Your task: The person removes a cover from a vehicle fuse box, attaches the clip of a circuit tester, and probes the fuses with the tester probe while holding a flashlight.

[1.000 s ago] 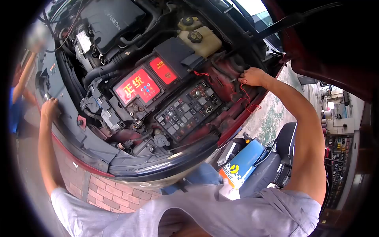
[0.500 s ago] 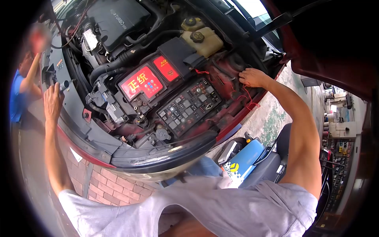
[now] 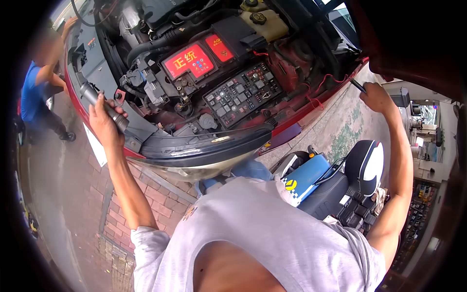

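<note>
My left hand [image 3: 104, 121] is wrapped round a dark grey flashlight [image 3: 89, 92] above the front edge of the engine bay. Out past the fender, my right hand [image 3: 380, 100] grips a slim black pen-like probe [image 3: 358, 85], its end pointing toward the car. A thin red wire [image 3: 316, 91] runs from the engine bay toward that probe; where it joins is too small to make out. Between my hands lie the uncovered fuse box [image 3: 243, 92] and a battery [image 3: 187, 62] with a red top label.
The raised hood [image 3: 413, 48] hangs at the upper right. A yellowish coolant tank [image 3: 266, 27] sits behind the fuse box. Near my right side stands a scooter [image 3: 323, 190] with a blue panel. Another person in a blue shirt [image 3: 34, 92] leans on the car's front at left.
My right hand has moved from the fender edge outward to the right, and the probe now shows in it. My left hand has come right and nearer with the flashlight, now in fuller view.
</note>
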The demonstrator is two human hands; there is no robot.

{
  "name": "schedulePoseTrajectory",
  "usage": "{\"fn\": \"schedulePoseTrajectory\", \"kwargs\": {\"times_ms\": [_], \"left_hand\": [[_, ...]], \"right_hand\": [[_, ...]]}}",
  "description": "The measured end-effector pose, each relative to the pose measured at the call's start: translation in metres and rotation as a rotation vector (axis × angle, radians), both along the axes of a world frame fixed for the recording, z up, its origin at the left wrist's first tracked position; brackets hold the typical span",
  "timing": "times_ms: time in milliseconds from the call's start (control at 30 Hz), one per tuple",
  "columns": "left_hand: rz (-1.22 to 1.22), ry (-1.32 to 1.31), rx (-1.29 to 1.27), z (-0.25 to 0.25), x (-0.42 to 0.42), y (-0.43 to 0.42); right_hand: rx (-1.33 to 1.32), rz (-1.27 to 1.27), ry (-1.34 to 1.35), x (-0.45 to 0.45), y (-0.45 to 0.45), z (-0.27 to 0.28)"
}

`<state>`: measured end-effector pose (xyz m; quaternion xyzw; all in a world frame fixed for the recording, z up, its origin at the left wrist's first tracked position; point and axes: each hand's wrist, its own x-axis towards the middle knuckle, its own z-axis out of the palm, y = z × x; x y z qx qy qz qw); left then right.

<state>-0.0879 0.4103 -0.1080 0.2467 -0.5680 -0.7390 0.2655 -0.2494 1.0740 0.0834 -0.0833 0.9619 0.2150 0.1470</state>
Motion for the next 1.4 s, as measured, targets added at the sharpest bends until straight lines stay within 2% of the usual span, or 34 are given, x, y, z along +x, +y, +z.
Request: {"fn": "schedulePoseTrajectory", "kwargs": {"times_ms": [33,100,167,233,300,367,433,500,567,633,700,767,800,833,867,900,967,1000,1100,1167,1200,1233,1300,1400], "left_hand": [[-0.040,0.011,0.126,0.001,0.001,0.006],[-0.068,0.062,0.315,-0.006,-0.002,0.013],[-0.077,0.098,0.373,-0.010,-0.006,0.019],[-0.123,0.209,0.514,-0.022,-0.013,0.012],[-0.051,0.232,0.519,-0.029,-0.022,0.016],[-0.028,0.235,0.602,-0.042,-0.036,0.022],[-0.078,0.200,0.603,-0.054,-0.048,0.034],[-0.150,0.157,0.695,-0.063,-0.059,0.054],[-0.247,0.148,0.722,-0.070,-0.070,0.075],[-0.348,0.116,0.669,-0.075,-0.081,0.092],[-0.434,0.120,0.593,-0.073,-0.090,0.109],[-0.461,0.126,0.587,-0.066,-0.100,0.123],[-0.455,0.119,0.553,-0.060,-0.107,0.129],[-0.451,0.109,0.520,-0.063,-0.111,0.133],[-0.493,0.142,0.635,-0.096,-0.132,0.126],[-0.455,0.110,0.615,-0.077,-0.133,0.138],[-0.371,0.200,0.563,-0.075,-0.142,0.149],[-0.374,0.184,0.549,-0.081,-0.143,0.151],[-0.365,0.154,0.475,-0.088,-0.147,0.151],[-0.354,0.135,0.402,-0.076,-0.134,0.155],[-0.428,0.083,0.400,-0.082,-0.131,0.148],[-0.421,0.136,0.413,-0.076,-0.124,0.152],[-0.397,0.073,0.332,-0.065,-0.116,0.157],[-0.432,0.086,0.246,-0.066,-0.112,0.161]], "right_hand": [[-0.051,-0.187,-0.103,0.009,0.012,0.024],[-0.030,-0.457,-0.137,0.022,0.046,0.055],[-0.258,-0.621,0.019,0.046,0.085,0.080],[-0.733,-0.918,0.227,0.081,0.089,0.105],[-1.393,-1.033,0.510,0.114,0.094,0.096],[-2.045,-0.862,0.375,0.150,0.106,0.060],[-2.477,-0.821,0.353,0.175,0.028,0.008],[-2.680,-0.644,0.077,0.179,-0.001,-0.063],[-2.849,-0.719,-0.108,0.171,-0.061,-0.110],[-2.974,-0.622,-0.328,0.149,-0.090,-0.147],[-3.012,-0.551,-0.221,0.133,-0.121,-0.158],[-3.040,-0.411,-0.127,0.114,-0.149,-0.145],[-3.139,-0.348,-0.196,0.106,-0.148,-0.137],[-3.219,-0.357,-0.071,0.098,-0.145,-0.129],[-3.290,-0.373,0.063,0.092,-0.136,-0.120],[-3.355,-0.380,0.203,0.086,-0.122,-0.118],[-3.356,-0.253,0.471,0.071,-0.058,-0.132],[-3.321,-0.244,0.511,0.067,-0.043,-0.136],[-3.230,-0.180,-0.166,0.064,-0.116,-0.131],[-3.043,-0.181,-0.318,0.066,-0.153,-0.142],[-2.945,-0.160,-0.395,0.061,-0.163,-0.149],[-2.809,-0.169,-0.500,0.055,-0.165,-0.160],[-2.524,-0.192,-0.692,0.042,-0.165,-0.183],[-2.318,-0.140,-0.932,0.006,-0.157,-0.221]]}}
